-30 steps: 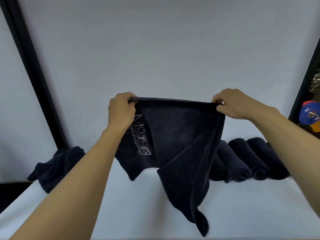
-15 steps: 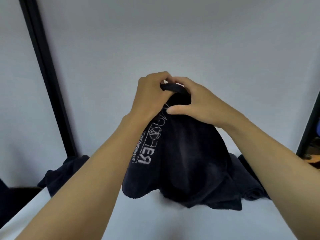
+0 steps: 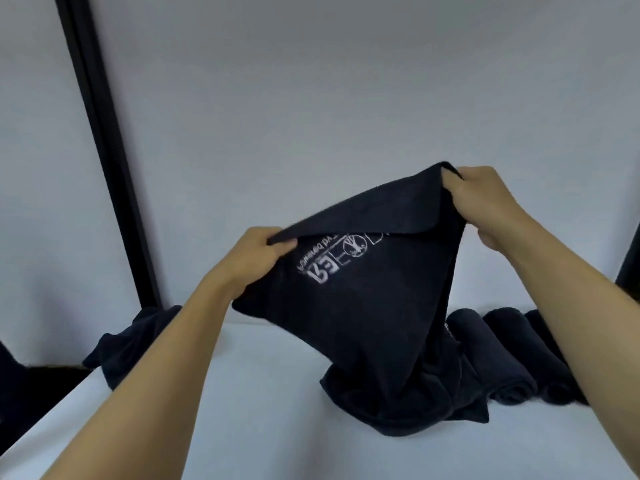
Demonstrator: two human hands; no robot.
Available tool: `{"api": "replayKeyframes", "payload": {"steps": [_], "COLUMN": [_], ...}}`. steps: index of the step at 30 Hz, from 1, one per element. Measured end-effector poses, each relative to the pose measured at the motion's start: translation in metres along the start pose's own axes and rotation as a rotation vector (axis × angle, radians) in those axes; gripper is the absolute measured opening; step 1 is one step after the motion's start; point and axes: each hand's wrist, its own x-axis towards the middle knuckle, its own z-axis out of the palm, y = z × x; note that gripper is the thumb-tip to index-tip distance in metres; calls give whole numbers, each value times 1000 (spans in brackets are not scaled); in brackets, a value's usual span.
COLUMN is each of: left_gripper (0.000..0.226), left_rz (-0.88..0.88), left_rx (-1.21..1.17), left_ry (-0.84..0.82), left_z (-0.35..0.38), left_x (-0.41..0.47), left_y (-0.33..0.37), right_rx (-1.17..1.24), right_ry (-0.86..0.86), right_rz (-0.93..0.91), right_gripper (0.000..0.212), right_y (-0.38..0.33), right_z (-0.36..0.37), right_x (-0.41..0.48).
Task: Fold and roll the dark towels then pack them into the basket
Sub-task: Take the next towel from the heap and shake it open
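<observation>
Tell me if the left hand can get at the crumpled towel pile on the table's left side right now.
Probably not yet: the left hand grips a corner of the held towel. Nothing stands between it and the crumpled pile, so once it lets go the way looks free.

Left hand (image 3: 258, 258) gripping low, right hand (image 3: 485, 199) gripping higher

Soft, even, dimmish light; faint shadows, slight blur, wide-angle bending at edges.
</observation>
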Motion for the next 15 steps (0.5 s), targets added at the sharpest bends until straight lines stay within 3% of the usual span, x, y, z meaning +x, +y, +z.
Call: {"api": "replayKeyframes", "payload": {"steps": [2, 4, 7, 9, 11, 13, 15], "left_gripper": [19, 21, 4, 10, 9, 9, 10], "left_rz": [111, 168, 183, 146, 93, 50, -7], "left_rx": [-32, -59, -32, 166, 512, 745, 832], "left_ry": [135, 215, 139, -15, -38, 58, 280], "left_z": [1, 1, -9, -24, -41, -55, -64], "left_x": [7, 14, 26, 38, 58, 82, 101], "left_y": [8, 20, 33, 36, 35, 32, 34], "right_rx": [-129, -195, -341, -422, -436, -403, -297], "right_ry": [-28, -4, 18, -13, -11, 10, 26], "right_rz": [-48, -99, -165, -190, -200, -179, -102], "right_gripper": [23, 36, 33, 37, 44, 46, 43], "right_y": [5, 6, 10, 14, 18, 20, 19], "right_z": [-3, 0, 2, -1, -3, -1, 4], "right_x": [3, 6, 15, 27, 43, 62, 85]}}
